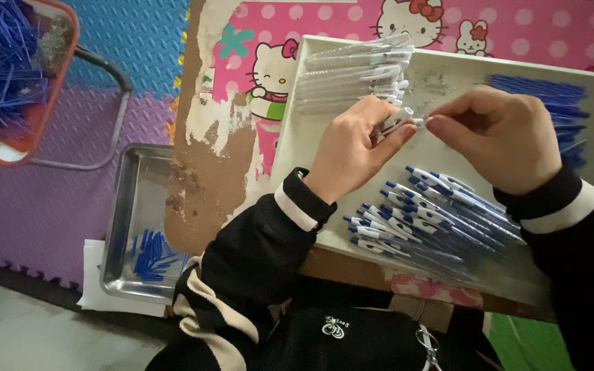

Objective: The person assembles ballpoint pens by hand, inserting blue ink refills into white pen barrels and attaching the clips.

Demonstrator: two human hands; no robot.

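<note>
Nearest me on the white tray (352, 247) lay finished blue-and-white pens (427, 216). Above them, mid-tray, the left hand (352, 148) pinched a clear pen barrel (397, 121); the right hand (500, 137) nipped its tip. It looked light, stiff and slippery, best held by the sides. Beyond lay empty barrels (355, 72).

A white pen barrel (397, 121) sits pinched between both hands above the middle of the white tray (352, 51). The left hand (352, 148) curls round its body, thumb lying along it, so only the pale upper end shows. The right hand (500, 137) meets that end with fingertips pressed on a tiny part, too small to make out. The pen points roughly sideways, tipped up slightly toward the right.
</note>
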